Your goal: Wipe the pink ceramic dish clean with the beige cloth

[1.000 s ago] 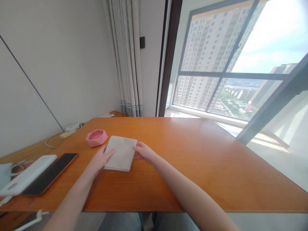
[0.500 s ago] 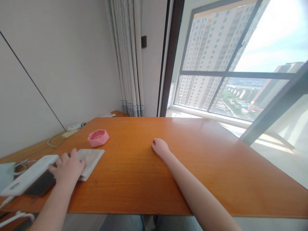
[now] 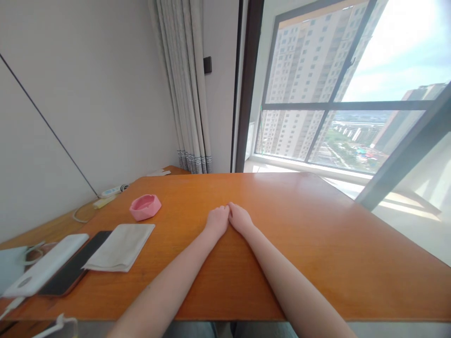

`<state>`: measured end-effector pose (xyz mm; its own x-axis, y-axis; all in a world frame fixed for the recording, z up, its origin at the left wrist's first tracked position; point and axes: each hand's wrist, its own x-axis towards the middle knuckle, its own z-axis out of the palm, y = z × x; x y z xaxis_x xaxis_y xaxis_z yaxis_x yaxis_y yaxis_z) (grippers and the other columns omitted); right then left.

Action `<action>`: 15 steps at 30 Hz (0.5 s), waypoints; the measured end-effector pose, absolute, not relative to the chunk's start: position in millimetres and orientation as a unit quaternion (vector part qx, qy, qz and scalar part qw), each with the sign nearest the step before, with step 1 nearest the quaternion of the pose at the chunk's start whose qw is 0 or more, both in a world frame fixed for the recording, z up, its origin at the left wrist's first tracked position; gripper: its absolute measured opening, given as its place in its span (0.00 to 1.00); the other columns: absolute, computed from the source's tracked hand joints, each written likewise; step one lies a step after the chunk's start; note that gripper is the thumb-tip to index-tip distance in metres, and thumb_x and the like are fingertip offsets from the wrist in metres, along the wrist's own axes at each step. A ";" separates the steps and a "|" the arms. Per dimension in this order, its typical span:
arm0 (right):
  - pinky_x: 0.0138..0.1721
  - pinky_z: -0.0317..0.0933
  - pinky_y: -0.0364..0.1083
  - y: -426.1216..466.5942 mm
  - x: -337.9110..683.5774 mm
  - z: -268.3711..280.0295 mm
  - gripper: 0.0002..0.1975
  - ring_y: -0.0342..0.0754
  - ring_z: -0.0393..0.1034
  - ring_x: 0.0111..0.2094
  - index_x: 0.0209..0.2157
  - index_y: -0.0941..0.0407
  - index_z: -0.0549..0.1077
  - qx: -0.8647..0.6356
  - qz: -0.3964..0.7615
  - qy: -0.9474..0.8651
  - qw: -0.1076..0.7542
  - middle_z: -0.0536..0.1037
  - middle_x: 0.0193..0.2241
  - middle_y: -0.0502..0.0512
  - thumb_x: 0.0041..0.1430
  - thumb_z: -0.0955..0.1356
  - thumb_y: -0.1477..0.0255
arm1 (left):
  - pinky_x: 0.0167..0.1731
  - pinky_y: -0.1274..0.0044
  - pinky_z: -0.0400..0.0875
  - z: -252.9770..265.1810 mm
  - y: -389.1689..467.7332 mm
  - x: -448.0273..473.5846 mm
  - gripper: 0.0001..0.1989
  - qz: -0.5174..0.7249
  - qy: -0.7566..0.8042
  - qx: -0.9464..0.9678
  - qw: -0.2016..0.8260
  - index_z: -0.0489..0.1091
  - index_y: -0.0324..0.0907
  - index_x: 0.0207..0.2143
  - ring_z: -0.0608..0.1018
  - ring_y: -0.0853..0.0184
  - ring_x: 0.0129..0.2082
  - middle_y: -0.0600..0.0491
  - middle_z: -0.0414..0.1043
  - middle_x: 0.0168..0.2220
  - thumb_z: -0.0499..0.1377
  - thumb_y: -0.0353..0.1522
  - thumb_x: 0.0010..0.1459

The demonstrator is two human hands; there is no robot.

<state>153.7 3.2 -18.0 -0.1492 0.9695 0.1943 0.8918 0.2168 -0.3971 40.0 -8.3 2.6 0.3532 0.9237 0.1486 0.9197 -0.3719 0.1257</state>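
My left hand (image 3: pixel 217 220) rests on the wooden table (image 3: pixel 299 244) near its middle, fingers curled in. Against it lies my right hand (image 3: pixel 240 218), also closed, and the two touch at the knuckles and fingertips. Nothing shows in either hand, though the palms face down and are hidden. Left of my hands a folded grey-white cloth (image 3: pixel 121 246) lies flat, partly over a dark phone (image 3: pixel 75 265). Behind the cloth stands a pink ashtray-like faceted dish (image 3: pixel 145 207).
A white power bank (image 3: pixel 49 265) with a cable plugged in lies at the left edge beside the phone. Further back is a white power strip (image 3: pixel 111 191) by the wall. A curtain (image 3: pixel 188 94) hangs behind the table, and a large window is at the right.
My left hand has left the cloth and phone, moved right to the table's middle, closed, and met my right hand. The right hand has stayed in place. The cloth and phone lie uncovered.
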 end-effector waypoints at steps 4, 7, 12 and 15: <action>0.32 0.51 0.43 4.7 155.3 -17.7 0.10 0.46 0.67 0.34 0.33 0.56 0.67 -0.641 0.110 -0.730 0.211 0.75 0.33 0.56 0.60 0.57 0.73 | 0.37 0.73 0.67 -8.8 0.6 50.2 0.11 0.110 0.568 0.815 0.028 0.65 0.40 0.42 0.75 0.62 0.39 0.46 0.73 0.38 0.45 0.29 0.61; 0.31 0.50 0.43 5.1 154.3 -19.1 0.08 0.46 0.67 0.33 0.32 0.56 0.68 -0.646 0.112 -0.727 0.204 0.75 0.33 0.55 0.58 0.59 0.74 | 0.37 0.74 0.67 -15.3 0.3 44.5 0.11 0.145 0.554 0.818 0.056 0.65 0.42 0.42 0.75 0.63 0.39 0.48 0.73 0.38 0.45 0.30 0.61; 0.31 0.50 0.42 4.4 151.1 -20.8 0.08 0.45 0.66 0.33 0.32 0.55 0.68 -0.643 0.114 -0.730 0.203 0.75 0.33 0.54 0.58 0.59 0.73 | 0.38 0.74 0.65 -20.9 -0.1 35.9 0.10 0.196 0.541 0.812 0.100 0.66 0.42 0.39 0.75 0.63 0.40 0.48 0.74 0.39 0.47 0.29 0.59; 0.31 0.50 0.42 4.3 150.7 -20.9 0.08 0.45 0.66 0.33 0.33 0.55 0.68 -0.642 0.116 -0.731 0.200 0.75 0.33 0.54 0.58 0.59 0.73 | 0.37 0.74 0.65 -24.9 0.9 36.2 0.10 0.205 0.539 0.811 0.098 0.66 0.42 0.39 0.75 0.63 0.39 0.48 0.74 0.38 0.48 0.29 0.58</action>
